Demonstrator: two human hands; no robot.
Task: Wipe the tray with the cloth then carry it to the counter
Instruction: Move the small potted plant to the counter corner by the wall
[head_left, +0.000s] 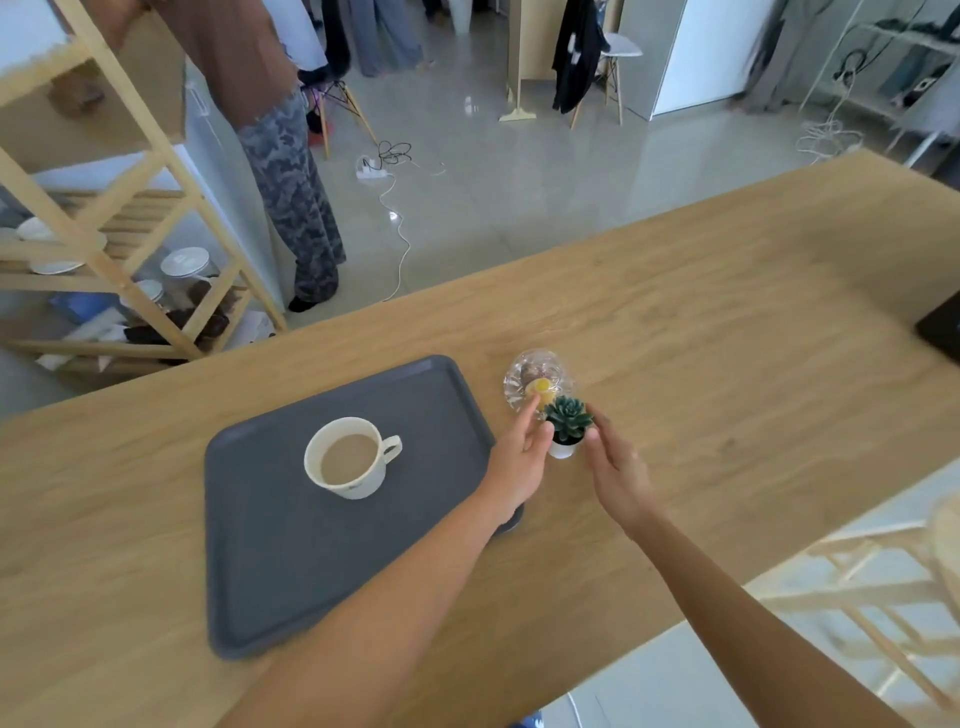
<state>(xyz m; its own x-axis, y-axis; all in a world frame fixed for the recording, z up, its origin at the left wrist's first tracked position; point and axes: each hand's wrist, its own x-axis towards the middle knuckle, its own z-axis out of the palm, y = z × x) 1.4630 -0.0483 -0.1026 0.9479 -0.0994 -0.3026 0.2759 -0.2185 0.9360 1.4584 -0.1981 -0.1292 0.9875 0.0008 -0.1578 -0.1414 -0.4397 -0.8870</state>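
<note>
A dark grey tray (270, 571) lies on the wooden table (727, 364), with a white cup of milky coffee (348, 460) standing on it. Just right of the tray's far corner stands a small succulent in a white pot (567, 426). My left hand (519, 462) and my right hand (618, 473) flank the pot, fingers apart, fingertips close to it; whether they touch it I cannot tell. My left wrist covers the tray's right corner. No cloth is in view.
A clear glass bowl (537, 382) with a yellow item sits right behind the plant. A dark object (943, 327) lies at the table's right edge. A wooden shelf rack (119, 249) and a standing person (291, 171) are beyond the table on the left.
</note>
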